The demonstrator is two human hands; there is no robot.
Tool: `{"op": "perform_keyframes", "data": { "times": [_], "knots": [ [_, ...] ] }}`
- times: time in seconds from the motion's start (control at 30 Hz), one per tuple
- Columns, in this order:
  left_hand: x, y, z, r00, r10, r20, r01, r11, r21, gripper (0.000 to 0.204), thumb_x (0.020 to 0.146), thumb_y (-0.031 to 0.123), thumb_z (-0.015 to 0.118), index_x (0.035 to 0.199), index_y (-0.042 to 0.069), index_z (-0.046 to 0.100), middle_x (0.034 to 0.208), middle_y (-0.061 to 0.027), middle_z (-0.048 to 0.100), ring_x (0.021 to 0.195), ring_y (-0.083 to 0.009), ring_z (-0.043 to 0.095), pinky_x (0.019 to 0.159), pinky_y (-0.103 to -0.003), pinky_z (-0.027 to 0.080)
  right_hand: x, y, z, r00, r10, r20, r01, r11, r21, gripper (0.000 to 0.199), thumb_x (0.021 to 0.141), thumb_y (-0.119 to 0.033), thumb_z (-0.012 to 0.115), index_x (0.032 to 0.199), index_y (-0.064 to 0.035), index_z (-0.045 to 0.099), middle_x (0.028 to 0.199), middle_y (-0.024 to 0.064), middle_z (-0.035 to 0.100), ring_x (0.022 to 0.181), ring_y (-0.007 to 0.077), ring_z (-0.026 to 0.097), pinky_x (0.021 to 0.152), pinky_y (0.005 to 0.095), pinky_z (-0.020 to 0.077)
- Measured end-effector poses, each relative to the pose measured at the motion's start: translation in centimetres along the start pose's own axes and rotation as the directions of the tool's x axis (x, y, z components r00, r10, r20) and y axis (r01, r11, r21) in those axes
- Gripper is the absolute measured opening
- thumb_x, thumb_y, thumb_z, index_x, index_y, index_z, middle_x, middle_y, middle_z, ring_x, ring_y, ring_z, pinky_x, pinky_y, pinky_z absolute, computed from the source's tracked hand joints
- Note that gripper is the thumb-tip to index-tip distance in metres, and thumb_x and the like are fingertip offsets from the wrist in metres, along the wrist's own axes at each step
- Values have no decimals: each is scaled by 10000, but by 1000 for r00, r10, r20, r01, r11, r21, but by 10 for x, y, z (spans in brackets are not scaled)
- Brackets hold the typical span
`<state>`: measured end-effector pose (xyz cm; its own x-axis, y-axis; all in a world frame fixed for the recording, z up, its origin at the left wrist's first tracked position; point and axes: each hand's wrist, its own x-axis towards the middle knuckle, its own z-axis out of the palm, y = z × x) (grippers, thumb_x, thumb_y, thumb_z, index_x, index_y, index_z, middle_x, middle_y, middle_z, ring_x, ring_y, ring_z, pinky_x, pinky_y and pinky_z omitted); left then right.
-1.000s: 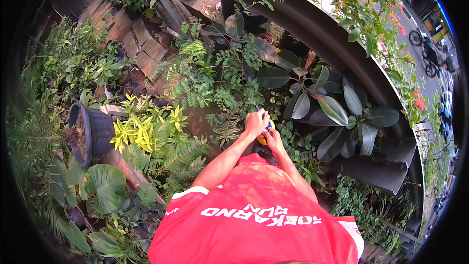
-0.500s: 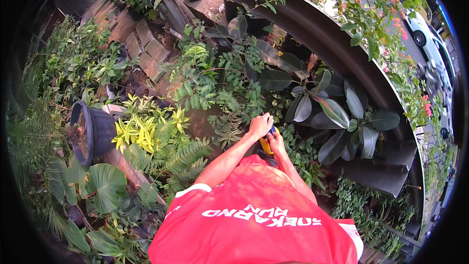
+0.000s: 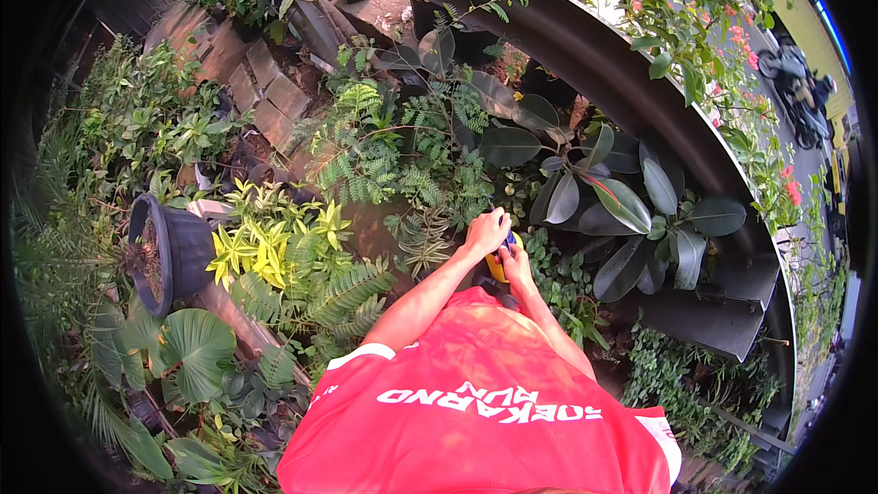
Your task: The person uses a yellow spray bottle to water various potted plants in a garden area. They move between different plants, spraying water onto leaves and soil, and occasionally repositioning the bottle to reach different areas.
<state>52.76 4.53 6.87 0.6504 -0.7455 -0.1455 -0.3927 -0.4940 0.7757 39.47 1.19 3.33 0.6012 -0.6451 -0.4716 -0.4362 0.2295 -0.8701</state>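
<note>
Clasping a small yellow tool (image 3: pixel 497 266) together, the left hand (image 3: pixel 485 230) and the right hand (image 3: pixel 515 265) are staying put above the ferns (image 3: pixel 402 169), both grips closing on it; only the view is shifting slightly, so the work is continuing unchanged. No packages or signs are showing near the dark pot (image 3: pixel 169 252).

No packages, labels, signs or screens show among the garden plants; the only lettering is white print across the person's red shirt (image 3: pixel 485 412).
</note>
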Motion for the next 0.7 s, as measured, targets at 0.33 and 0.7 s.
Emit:
{"op": "perform_keyframes", "data": {
  "times": [0.33,0.7],
  "knots": [
    [7,30,-12,985,162,-56,-163,986,-25,288,919,291,512,841,24,590,707,-237,628,694,-426,629,636,-521,495,-2,-9,7,985,-163,-63,173,963,206,233,973,-200,506,951,15,593,748,5,571,655,89,478,599,265,393],
    [14,26,16,989,65,135,-66,998,0,306,923,326,488,925,43,606,776,-233,657,785,-431,648,725,-520,513,2,15,-5,987,17,-161,8,987,158,211,952,-181,511,919,5,605,753,24,594,707,111,522,667,297,425]
  ]
}}
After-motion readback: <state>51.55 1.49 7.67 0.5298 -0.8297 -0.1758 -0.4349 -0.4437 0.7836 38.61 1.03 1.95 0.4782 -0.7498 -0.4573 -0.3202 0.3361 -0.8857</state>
